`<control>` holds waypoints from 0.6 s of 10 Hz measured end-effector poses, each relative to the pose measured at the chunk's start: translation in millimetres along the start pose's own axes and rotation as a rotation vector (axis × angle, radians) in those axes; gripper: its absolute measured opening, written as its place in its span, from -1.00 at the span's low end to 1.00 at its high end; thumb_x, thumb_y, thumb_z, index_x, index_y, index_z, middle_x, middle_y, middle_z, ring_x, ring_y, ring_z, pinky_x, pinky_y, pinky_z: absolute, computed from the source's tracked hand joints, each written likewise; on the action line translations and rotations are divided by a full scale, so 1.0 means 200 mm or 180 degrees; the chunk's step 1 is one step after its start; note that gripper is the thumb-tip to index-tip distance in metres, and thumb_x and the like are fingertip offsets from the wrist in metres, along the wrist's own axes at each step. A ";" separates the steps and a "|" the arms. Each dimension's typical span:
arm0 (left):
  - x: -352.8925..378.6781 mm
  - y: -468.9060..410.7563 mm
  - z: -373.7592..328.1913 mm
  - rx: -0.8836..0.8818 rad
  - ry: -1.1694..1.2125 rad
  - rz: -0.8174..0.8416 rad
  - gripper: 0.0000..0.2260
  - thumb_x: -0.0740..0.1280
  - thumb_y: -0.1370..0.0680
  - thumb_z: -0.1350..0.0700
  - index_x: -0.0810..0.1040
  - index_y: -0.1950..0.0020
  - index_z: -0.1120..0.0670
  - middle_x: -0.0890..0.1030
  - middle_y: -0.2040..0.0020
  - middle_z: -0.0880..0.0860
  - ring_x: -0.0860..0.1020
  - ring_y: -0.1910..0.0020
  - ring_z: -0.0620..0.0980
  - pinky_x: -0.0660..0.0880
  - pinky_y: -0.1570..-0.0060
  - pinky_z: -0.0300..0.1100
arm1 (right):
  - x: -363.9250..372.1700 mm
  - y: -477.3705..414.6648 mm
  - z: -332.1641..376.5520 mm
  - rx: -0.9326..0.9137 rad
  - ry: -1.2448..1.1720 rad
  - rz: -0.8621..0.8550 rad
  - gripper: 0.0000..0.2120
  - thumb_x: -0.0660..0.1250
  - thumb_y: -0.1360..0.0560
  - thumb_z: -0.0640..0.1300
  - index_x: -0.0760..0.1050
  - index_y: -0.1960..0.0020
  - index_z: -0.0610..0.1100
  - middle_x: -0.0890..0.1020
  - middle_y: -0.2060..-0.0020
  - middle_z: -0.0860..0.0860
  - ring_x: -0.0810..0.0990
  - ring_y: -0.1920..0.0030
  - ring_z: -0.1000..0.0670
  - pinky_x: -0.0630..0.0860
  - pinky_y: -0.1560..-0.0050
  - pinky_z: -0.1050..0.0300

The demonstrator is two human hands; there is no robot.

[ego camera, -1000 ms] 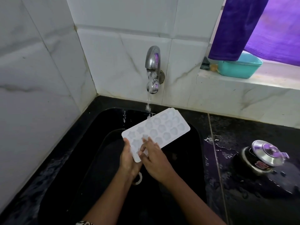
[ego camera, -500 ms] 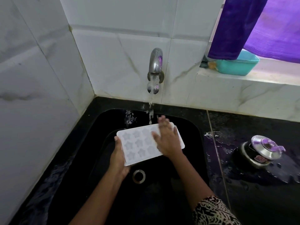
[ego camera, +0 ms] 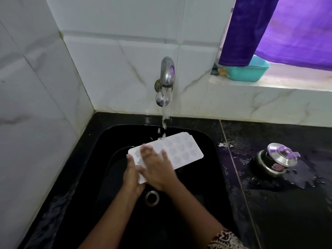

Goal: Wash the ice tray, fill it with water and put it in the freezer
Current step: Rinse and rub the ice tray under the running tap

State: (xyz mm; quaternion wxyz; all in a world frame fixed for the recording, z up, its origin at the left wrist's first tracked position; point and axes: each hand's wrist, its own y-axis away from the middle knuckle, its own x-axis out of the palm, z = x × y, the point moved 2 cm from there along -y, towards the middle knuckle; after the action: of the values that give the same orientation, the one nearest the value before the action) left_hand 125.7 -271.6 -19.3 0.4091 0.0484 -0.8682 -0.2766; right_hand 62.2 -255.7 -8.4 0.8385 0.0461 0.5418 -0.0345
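Gripping the ice tray [ego camera: 181, 150] over the sink [ego camera: 100, 135], the left hand [ego camera: 132, 175] is holding it under the tap [ego camera: 167, 72]; the right hand [ego camera: 158, 168] is pressing flat, blurred, hiding near cells.

No text, brand or number can be read. A small red sticker [ego camera: 278, 166] is seen on the side of the pot [ego camera: 264, 161] at the right, but its print is too blurred to be made out.
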 end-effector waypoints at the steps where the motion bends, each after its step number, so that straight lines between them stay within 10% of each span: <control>1: -0.14 -0.12 -0.09 -0.0760 -0.1293 -0.0035 -0.36 0.04 -0.59 -0.30 0.43 -0.40 0.17 0.58 -0.26 0.14 0.54 -0.26 0.22 0.51 -0.12 0.11 | -0.07 0.00 -0.35 0.1001 0.0212 -0.0123 -0.34 -0.10 -0.59 0.25 -0.17 -0.55 -0.07 -0.12 -0.54 0.05 -0.19 -0.51 0.10 -0.21 -0.48 -0.16; 2: -0.14 -0.13 -0.12 -0.0844 -0.1299 0.0098 -0.37 0.06 -0.59 -0.31 0.50 -0.32 0.17 0.66 -0.12 0.18 0.63 -0.08 0.20 0.56 0.05 0.07 | -0.08 -0.02 -0.42 0.1494 0.0305 -0.0185 -0.31 -0.12 -0.59 0.23 -0.22 -0.54 -0.16 -0.17 -0.54 -0.05 -0.22 -0.52 0.01 -0.25 -0.46 -0.12; 4: -0.09 -0.08 -0.10 -0.0625 -0.1143 0.0270 -0.59 -0.16 -0.71 -0.02 0.39 -0.34 0.03 0.40 -0.47 0.13 0.63 0.22 -0.30 0.55 0.24 -0.41 | 0.08 -0.01 0.14 -0.0082 -0.0200 0.0261 -0.32 -0.09 -0.58 0.20 -0.12 -0.55 -0.17 -0.08 -0.54 -0.09 -0.20 -0.52 0.02 -0.30 -0.45 0.00; 6: -0.16 -0.08 -0.17 -0.0820 -0.1369 -0.0007 -0.40 0.06 -0.61 -0.28 0.38 -0.44 0.15 0.53 -0.28 0.13 0.52 -0.28 0.20 0.52 -0.02 0.05 | -0.06 -0.02 -0.20 0.0400 0.0325 0.0064 -0.39 -0.07 -0.61 0.19 -0.17 -0.55 -0.02 -0.14 -0.54 0.04 -0.20 -0.52 0.06 -0.18 -0.46 -0.21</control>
State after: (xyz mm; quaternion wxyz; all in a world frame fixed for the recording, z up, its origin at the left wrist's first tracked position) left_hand 169.2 -290.8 -32.4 0.2175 -0.0633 -0.8928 -0.3894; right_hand 21.3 -255.2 -13.6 0.8055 0.1057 0.5802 -0.0577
